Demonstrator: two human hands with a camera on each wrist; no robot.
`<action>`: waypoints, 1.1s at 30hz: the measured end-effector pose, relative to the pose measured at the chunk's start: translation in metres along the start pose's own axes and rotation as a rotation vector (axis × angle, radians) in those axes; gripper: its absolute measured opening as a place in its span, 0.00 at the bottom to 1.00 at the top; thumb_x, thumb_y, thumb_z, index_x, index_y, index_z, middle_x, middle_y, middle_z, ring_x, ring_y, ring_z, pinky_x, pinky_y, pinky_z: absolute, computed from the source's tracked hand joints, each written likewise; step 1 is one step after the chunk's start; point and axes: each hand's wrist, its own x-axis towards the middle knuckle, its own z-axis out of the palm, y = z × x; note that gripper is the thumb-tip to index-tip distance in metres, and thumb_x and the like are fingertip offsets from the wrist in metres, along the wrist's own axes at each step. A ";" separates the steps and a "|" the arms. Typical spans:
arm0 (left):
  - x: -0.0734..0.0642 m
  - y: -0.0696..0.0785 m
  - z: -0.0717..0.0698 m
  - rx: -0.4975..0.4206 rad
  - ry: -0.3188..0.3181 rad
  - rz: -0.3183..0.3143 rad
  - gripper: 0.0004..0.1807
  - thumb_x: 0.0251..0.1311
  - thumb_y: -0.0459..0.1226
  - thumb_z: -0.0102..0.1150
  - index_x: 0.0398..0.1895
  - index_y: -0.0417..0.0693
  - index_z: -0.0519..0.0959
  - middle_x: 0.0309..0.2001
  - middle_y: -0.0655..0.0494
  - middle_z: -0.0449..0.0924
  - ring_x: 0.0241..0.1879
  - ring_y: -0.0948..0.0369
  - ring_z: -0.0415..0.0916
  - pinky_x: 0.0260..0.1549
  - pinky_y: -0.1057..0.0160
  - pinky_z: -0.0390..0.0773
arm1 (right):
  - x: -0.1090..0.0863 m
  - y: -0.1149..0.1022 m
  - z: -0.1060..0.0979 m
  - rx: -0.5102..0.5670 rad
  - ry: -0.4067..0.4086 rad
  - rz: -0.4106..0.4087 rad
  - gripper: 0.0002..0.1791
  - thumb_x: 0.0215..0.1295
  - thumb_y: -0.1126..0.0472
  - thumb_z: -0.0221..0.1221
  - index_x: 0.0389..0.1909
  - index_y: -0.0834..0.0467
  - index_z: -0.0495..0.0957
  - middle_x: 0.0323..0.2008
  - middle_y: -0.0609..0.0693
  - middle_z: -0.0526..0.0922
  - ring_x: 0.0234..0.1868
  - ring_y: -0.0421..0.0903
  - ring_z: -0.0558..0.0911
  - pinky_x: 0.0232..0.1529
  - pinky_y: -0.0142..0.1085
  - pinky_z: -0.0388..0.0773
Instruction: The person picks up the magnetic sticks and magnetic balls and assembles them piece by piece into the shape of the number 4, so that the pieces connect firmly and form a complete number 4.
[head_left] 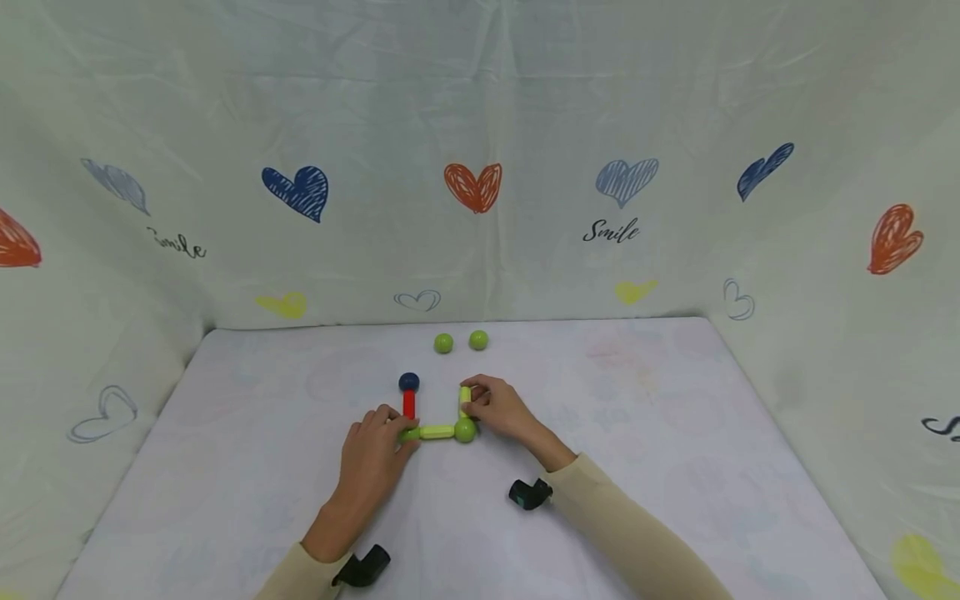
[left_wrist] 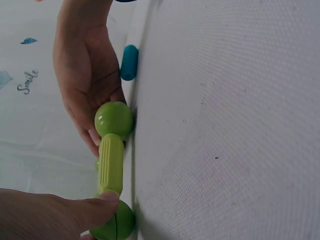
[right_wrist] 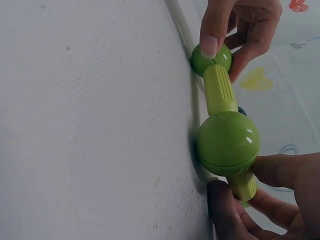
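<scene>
Green balls and yellow-green rods form a joined piece on the table. My left hand (head_left: pixel 372 458) grips the green ball (right_wrist: pixel 202 61) at its left corner, thumb on the near side. From there a ribbed yellow-green rod (head_left: pixel 437 432) runs to a second green ball (head_left: pixel 465 430). My right hand (head_left: pixel 504 410) pinches another yellow-green rod (head_left: pixel 465 392), which points away from that second ball. Behind the left hand's fingers, a red rod (head_left: pixel 408 404) extends toward the back with a dark blue ball (head_left: pixel 408 381) at its far end.
Two loose green balls (head_left: pixel 443 342) lie near the table's back edge. A teal cylinder (left_wrist: pixel 129 62) shows beside the right hand in the left wrist view. The white-covered table (head_left: pixel 637 467) meets a hanging sheet (head_left: pixel 390 125) printed with hearts.
</scene>
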 end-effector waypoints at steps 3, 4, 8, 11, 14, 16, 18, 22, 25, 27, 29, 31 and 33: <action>0.000 0.000 0.000 -0.006 0.004 0.004 0.19 0.52 0.33 0.82 0.49 0.45 0.91 0.40 0.50 0.81 0.40 0.53 0.76 0.41 0.52 0.77 | -0.001 0.000 -0.001 -0.001 -0.006 -0.007 0.21 0.70 0.66 0.65 0.63 0.64 0.80 0.44 0.55 0.83 0.38 0.42 0.84 0.36 0.31 0.77; 0.000 0.000 0.000 -0.006 0.004 0.005 0.19 0.52 0.33 0.82 0.49 0.44 0.91 0.40 0.51 0.80 0.40 0.53 0.76 0.41 0.52 0.77 | -0.001 0.000 0.000 -0.001 -0.009 -0.008 0.22 0.70 0.66 0.65 0.63 0.65 0.80 0.44 0.55 0.83 0.38 0.42 0.84 0.36 0.32 0.78; 0.000 -0.001 0.000 -0.005 0.008 0.011 0.18 0.52 0.33 0.82 0.48 0.44 0.91 0.39 0.51 0.80 0.40 0.53 0.76 0.41 0.52 0.77 | -0.002 -0.002 0.000 -0.015 -0.019 -0.015 0.23 0.70 0.66 0.65 0.65 0.65 0.79 0.45 0.56 0.83 0.39 0.43 0.83 0.37 0.32 0.78; 0.000 -0.001 0.000 -0.005 0.010 0.014 0.18 0.52 0.33 0.82 0.48 0.44 0.91 0.40 0.50 0.81 0.41 0.52 0.76 0.42 0.51 0.78 | -0.002 -0.002 0.000 -0.030 -0.021 -0.011 0.23 0.71 0.65 0.65 0.65 0.64 0.79 0.47 0.56 0.82 0.39 0.43 0.82 0.37 0.32 0.77; -0.001 -0.001 0.001 0.013 0.010 0.023 0.18 0.53 0.33 0.82 0.49 0.44 0.90 0.42 0.49 0.81 0.44 0.51 0.77 0.45 0.49 0.80 | -0.003 -0.001 0.000 -0.046 -0.022 -0.003 0.24 0.71 0.65 0.65 0.66 0.63 0.79 0.48 0.56 0.81 0.40 0.43 0.80 0.37 0.32 0.76; -0.001 0.000 0.002 0.034 0.018 0.041 0.19 0.53 0.34 0.82 0.49 0.44 0.90 0.44 0.48 0.81 0.46 0.50 0.76 0.49 0.48 0.80 | -0.003 -0.001 -0.001 -0.053 -0.024 -0.007 0.24 0.71 0.64 0.66 0.66 0.64 0.79 0.48 0.56 0.81 0.40 0.43 0.80 0.37 0.32 0.77; -0.001 0.002 0.003 0.058 0.033 0.071 0.20 0.53 0.35 0.82 0.50 0.44 0.90 0.45 0.48 0.81 0.48 0.49 0.75 0.52 0.46 0.79 | -0.003 -0.001 -0.002 -0.054 -0.029 -0.012 0.25 0.70 0.64 0.66 0.67 0.64 0.78 0.49 0.56 0.81 0.41 0.44 0.81 0.38 0.33 0.77; 0.000 0.014 0.005 0.063 0.061 0.153 0.23 0.52 0.39 0.83 0.53 0.45 0.88 0.47 0.49 0.81 0.49 0.49 0.74 0.54 0.46 0.77 | -0.005 -0.003 -0.006 -0.055 -0.038 -0.012 0.26 0.70 0.64 0.67 0.67 0.64 0.78 0.49 0.57 0.82 0.44 0.48 0.83 0.40 0.37 0.80; 0.005 0.029 0.008 0.059 0.053 0.209 0.24 0.54 0.41 0.82 0.54 0.47 0.87 0.47 0.51 0.82 0.49 0.51 0.75 0.53 0.47 0.77 | -0.005 -0.003 -0.011 -0.054 -0.025 0.013 0.26 0.70 0.63 0.67 0.67 0.63 0.77 0.49 0.56 0.83 0.46 0.49 0.84 0.42 0.39 0.81; 0.009 0.039 0.012 0.063 0.046 0.233 0.25 0.54 0.42 0.82 0.55 0.48 0.87 0.47 0.52 0.83 0.49 0.52 0.76 0.52 0.49 0.78 | -0.005 -0.003 -0.015 -0.054 -0.009 0.024 0.26 0.70 0.64 0.67 0.67 0.62 0.77 0.49 0.56 0.84 0.45 0.49 0.84 0.41 0.39 0.81; 0.011 0.046 0.016 0.069 0.039 0.241 0.25 0.54 0.43 0.82 0.55 0.49 0.87 0.47 0.53 0.84 0.49 0.53 0.76 0.51 0.50 0.78 | -0.003 -0.002 -0.018 -0.051 0.010 0.037 0.25 0.71 0.65 0.67 0.67 0.62 0.77 0.48 0.56 0.84 0.44 0.49 0.85 0.40 0.39 0.82; 0.011 0.050 0.018 0.069 0.033 0.234 0.25 0.54 0.44 0.83 0.55 0.49 0.87 0.47 0.53 0.84 0.49 0.53 0.77 0.51 0.51 0.78 | 0.000 -0.001 -0.021 -0.049 0.029 0.036 0.24 0.71 0.65 0.66 0.66 0.63 0.77 0.48 0.57 0.84 0.43 0.49 0.86 0.40 0.39 0.83; 0.010 0.052 0.018 0.073 0.020 0.215 0.25 0.54 0.45 0.82 0.55 0.50 0.87 0.47 0.53 0.85 0.49 0.53 0.77 0.52 0.51 0.79 | 0.003 0.000 -0.024 -0.047 0.048 0.044 0.23 0.71 0.65 0.66 0.65 0.63 0.77 0.48 0.57 0.83 0.44 0.50 0.86 0.40 0.39 0.85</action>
